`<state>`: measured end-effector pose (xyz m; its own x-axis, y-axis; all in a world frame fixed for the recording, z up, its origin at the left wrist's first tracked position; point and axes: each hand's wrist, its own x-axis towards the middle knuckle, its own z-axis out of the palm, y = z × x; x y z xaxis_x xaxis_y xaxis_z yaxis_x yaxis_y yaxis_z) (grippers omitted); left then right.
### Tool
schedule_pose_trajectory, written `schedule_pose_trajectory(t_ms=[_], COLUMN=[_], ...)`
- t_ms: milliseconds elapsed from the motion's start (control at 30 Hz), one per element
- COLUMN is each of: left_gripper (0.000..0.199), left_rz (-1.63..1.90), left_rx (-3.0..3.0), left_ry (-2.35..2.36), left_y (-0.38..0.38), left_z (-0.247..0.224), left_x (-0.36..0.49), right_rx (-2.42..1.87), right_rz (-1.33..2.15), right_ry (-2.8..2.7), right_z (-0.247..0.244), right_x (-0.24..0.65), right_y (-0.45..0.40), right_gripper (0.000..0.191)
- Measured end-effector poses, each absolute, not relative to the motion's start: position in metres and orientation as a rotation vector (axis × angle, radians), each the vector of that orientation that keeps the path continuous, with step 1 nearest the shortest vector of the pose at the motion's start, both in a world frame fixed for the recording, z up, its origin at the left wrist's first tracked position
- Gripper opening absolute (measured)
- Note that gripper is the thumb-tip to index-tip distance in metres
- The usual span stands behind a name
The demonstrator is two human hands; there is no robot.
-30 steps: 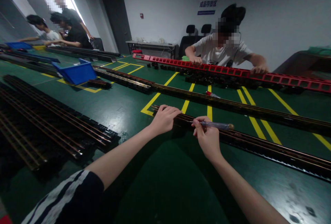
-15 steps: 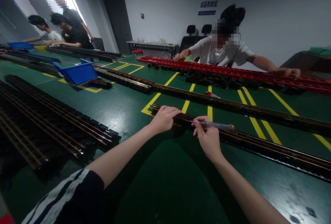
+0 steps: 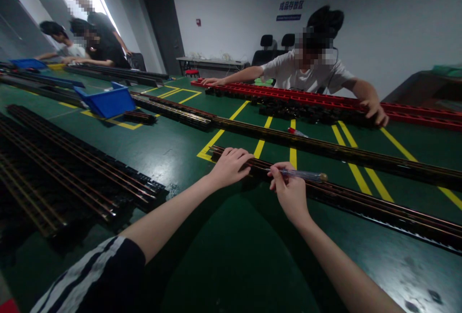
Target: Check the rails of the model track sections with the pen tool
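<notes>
item: copper-rodded black rail assembly [image 3: 361,202], one, laid on the green tabletop [image 3: 173,139]. its long axis is run from mid-tabletop, by the yellow tape corner, aslant to the right edge of view and toward the near side. its left end is covered by the left hand [image 3: 231,164]; the right hand [image 3: 288,190] is set farther along, on the near side.

item: clear-handled screwdriver [image 3: 305,176], one. it is pinched by the thumb and fingertips of the right hand, shaft pointed left toward the left hand, handle directed right, roughly along the rail; the tip is lost against dark parts. the left hand's fingers are laid together across the rail, thumb parted from them; whether any squeeze is applied cannot be told.

also listed: long black rail [image 3: 325,147], one, placed beyond, near-parallel, toward the far edge; red-tipped clear tool [image 3: 296,132], one, just past that rail; blue bins, two, the nearer [image 3: 104,101] left of centre, the other [image 3: 27,64] at far left; short rail piece [image 3: 139,117], one, beside the nearer bin; dark rail strips [image 3: 83,159], at least three, on the left side; red channels [image 3: 325,97], apparently two, at the far edge, touched by a co-worker [image 3: 288,70].
</notes>
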<state>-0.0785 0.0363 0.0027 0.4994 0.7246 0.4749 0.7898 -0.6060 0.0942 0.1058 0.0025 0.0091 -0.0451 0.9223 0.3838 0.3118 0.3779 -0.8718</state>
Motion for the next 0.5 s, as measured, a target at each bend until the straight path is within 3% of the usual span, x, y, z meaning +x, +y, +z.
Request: schedule_pose_trajectory(t_ms=[500], left_gripper=[0.027], left_rz=[-0.680], left_rx=[-2.529], left_ry=[-1.370], left_y=[0.0328], left_z=[0.0050], left_x=[-0.0723], right_rx=[-1.128], right_rz=[0.702], right_ry=[-1.600], right_z=[0.0113], right_x=[0.1056], right_y=[0.0002], right_gripper=[0.025])
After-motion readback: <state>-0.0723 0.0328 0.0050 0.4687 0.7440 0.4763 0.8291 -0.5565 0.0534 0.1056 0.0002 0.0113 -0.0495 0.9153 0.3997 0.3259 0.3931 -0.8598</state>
